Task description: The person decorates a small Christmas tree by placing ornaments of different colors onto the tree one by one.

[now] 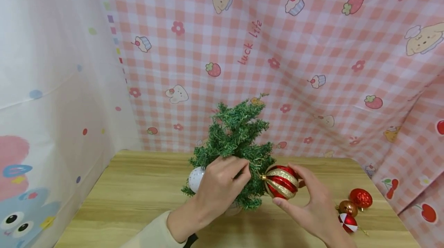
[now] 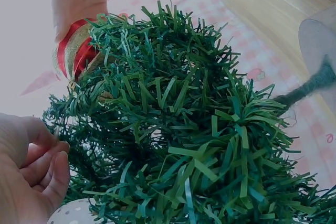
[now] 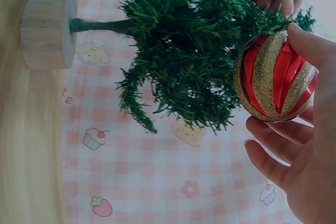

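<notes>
A small green artificial Christmas tree stands upright on the table. My right hand grips a red Christmas ball with gold glitter stripes between thumb and fingers, at the tree's right side. The ball's gold cap points left, toward the branches. My left hand is in front of the tree, thumb and fingertips pinched together on a thin string beside the branch tips, close to the cap. A white dotted ball hangs low on the tree's left, partly hidden behind the left hand.
On the table's right lie a red glittery ball, a copper-brown ball and a red-and-white ball. The tree has a round wooden base. A pink checked cloth hangs behind the wooden table.
</notes>
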A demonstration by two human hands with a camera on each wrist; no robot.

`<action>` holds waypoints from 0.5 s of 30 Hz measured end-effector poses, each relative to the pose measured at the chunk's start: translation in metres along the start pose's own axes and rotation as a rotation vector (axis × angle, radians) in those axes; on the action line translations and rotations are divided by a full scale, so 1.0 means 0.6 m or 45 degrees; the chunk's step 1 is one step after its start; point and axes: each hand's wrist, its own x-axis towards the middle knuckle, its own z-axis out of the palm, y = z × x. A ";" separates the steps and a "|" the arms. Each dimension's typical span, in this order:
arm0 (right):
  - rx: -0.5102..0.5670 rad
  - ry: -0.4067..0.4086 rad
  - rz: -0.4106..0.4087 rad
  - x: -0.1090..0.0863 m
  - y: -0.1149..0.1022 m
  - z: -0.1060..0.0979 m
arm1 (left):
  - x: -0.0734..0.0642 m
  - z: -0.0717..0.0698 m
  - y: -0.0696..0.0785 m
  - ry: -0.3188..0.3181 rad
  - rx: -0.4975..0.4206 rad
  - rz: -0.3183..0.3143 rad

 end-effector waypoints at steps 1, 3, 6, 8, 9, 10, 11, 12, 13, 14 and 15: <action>0.003 -0.005 -0.001 -0.002 0.000 0.002 | -0.001 0.000 0.000 -0.005 0.004 -0.003; 0.012 -0.013 0.001 -0.006 0.000 0.006 | -0.002 -0.001 0.000 -0.010 0.013 -0.002; 0.006 -0.018 0.012 -0.011 -0.002 0.010 | -0.004 -0.003 0.000 -0.013 0.018 0.013; 0.000 -0.031 0.025 -0.014 -0.006 0.011 | -0.004 -0.004 0.000 -0.013 0.017 0.020; 0.000 -0.041 0.037 -0.016 -0.009 0.012 | -0.005 -0.004 0.000 -0.013 0.016 0.022; 0.000 -0.051 0.047 -0.017 -0.012 0.012 | -0.005 -0.005 0.000 -0.014 0.016 0.024; 0.001 -0.068 0.070 -0.018 -0.016 0.012 | -0.005 -0.005 0.000 -0.014 0.019 0.026; 0.002 -0.081 0.091 -0.018 -0.019 0.013 | -0.006 -0.005 0.000 -0.015 0.021 0.028; 0.000 -0.096 0.118 -0.019 -0.022 0.013 | -0.006 -0.006 0.000 -0.017 0.024 0.028; -0.007 -0.111 0.149 -0.020 -0.026 0.013 | -0.006 -0.006 0.000 -0.017 0.027 0.031; -0.015 -0.122 0.176 -0.021 -0.029 0.013 | -0.007 -0.006 0.000 -0.017 0.028 0.035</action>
